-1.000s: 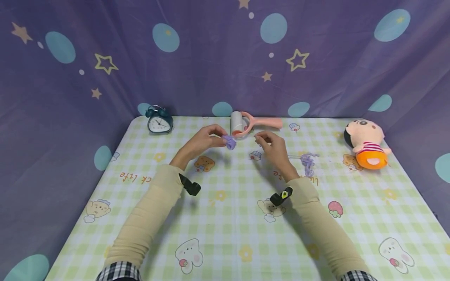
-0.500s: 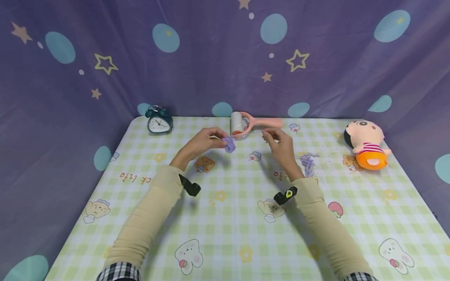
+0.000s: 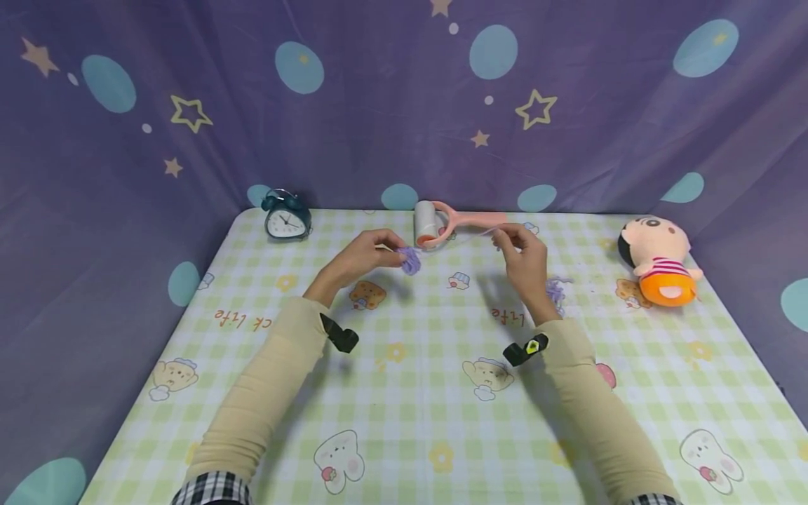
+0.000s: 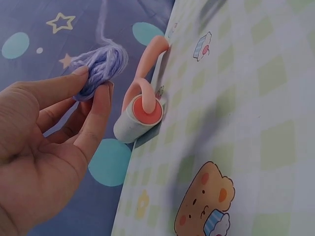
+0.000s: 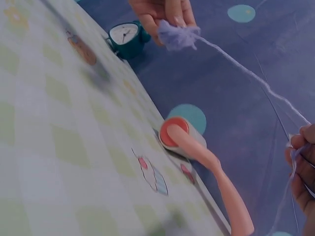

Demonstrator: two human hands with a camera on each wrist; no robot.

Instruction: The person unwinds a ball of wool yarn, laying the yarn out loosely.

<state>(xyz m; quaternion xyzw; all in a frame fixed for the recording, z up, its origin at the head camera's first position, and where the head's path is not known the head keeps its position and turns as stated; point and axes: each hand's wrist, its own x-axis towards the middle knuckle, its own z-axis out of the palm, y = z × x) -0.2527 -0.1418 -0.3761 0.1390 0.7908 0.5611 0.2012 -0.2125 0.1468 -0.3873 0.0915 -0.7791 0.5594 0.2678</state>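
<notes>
Left hand (image 3: 367, 256): thumb and fingertips pinching purple yarn bundle (image 4: 109, 65), raised above the surface (image 3: 404, 400) toward its far edge, near the pink-handled roller (image 3: 426, 222). Right hand (image 3: 527, 263): thumb and fingers together on yarn strand (image 5: 248, 73) running across from the bundle. I see loose yarn (image 3: 557, 292) lying beyond right wrist, towards the right edge.

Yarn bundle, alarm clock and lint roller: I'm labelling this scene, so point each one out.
Yarn bundle (image 4: 104, 68), left wrist view, middle of its strands.
Alarm clock (image 3: 285, 223), head view, its white dial.
Lint roller (image 3: 463, 219), head view, pink handle near the fork.
</notes>
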